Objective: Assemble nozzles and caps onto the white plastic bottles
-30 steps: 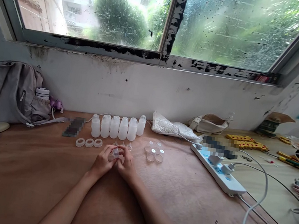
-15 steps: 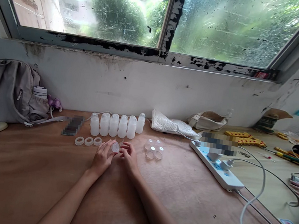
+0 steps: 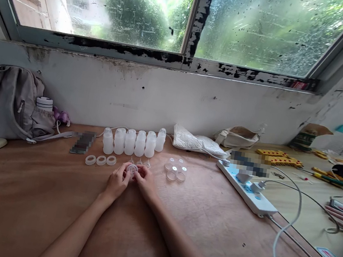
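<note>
Both hands meet over the table in front of a row of frosted baby bottles (image 3: 129, 143). My left hand (image 3: 117, 182) is closed around the left side of a translucent bottle ring (image 3: 132, 169). From the right, the fingers of my right hand (image 3: 146, 181) are closed on the same ring. Something clear and round shows in its middle; I cannot make out its details. Just beyond my fingers stand small clear teats (image 3: 147, 163), partly hidden. Left of my hands, three loose rings (image 3: 101, 160) lie in a line. Several clear caps (image 3: 171, 175) sit grouped on the right.
A white power strip (image 3: 247, 190) with plugs and trailing cables lies on the right. Along the wall are a silvery packet (image 3: 193, 140) and a beige pouch (image 3: 237, 136). A blurred phone-like object (image 3: 83, 143) and a grey backpack (image 3: 7, 104) are at left.
My right hand has come in from the teats and now grips the ring together with my left. The ring has turned to face upward more, with a clear piece in its middle.
</note>
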`<state>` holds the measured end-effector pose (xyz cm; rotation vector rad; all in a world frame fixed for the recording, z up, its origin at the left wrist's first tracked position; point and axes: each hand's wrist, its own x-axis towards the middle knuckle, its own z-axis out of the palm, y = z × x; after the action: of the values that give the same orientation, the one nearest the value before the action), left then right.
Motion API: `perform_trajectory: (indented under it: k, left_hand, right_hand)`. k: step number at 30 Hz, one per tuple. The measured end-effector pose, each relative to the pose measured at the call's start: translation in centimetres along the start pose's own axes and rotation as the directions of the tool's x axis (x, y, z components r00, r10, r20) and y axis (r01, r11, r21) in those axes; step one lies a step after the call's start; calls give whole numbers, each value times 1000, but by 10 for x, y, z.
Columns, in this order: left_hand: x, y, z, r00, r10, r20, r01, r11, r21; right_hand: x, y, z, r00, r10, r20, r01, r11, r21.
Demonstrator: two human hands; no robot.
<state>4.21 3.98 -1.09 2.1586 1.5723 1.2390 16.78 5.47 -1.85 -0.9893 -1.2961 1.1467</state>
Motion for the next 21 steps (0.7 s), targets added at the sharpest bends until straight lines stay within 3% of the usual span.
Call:
perform_trajectory:
  k: [9, 21]
  left_hand:
    - [0, 2, 0, 999, -24, 38, 25, 999, -36]
    - [-2, 6, 3, 989, -143, 26, 143, 990, -15]
  right_hand:
    - [-1, 5, 1, 999, -49, 15, 50, 994, -97]
    - [-6, -7, 5, 996, -94, -12, 90, 978, -189]
